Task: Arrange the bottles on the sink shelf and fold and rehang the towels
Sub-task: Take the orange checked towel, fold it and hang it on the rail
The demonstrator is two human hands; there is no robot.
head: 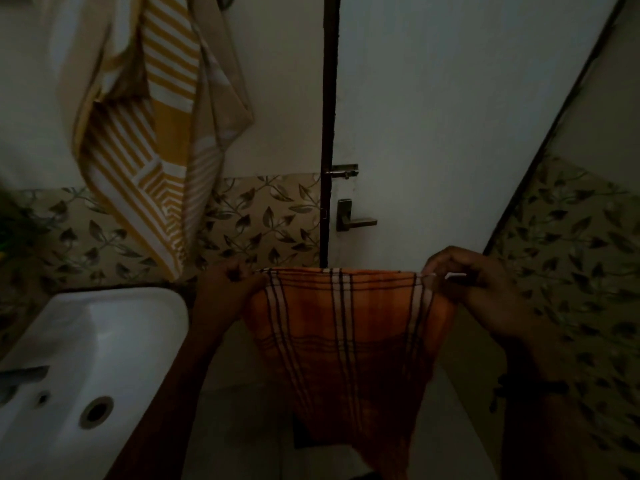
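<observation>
An orange towel [346, 327] with dark and white check lines hangs stretched between my hands in front of the door. My left hand [227, 291] pinches its top left corner. My right hand [464, 278] pinches the top right corner, fingers curled over the edge. The towel's top edge is taut and level, and the rest droops toward the floor. A yellow and white striped towel [156, 133] hangs on the wall at the upper left, bunched with a beige cloth [225, 98]. No bottles are in view.
A white sink [86, 358] stands at the lower left, close to my left forearm. A white door with a latch [343, 171] and a lever handle [353, 220] is straight ahead. Leaf-patterned tiles [263, 220] line the walls. The room is dim.
</observation>
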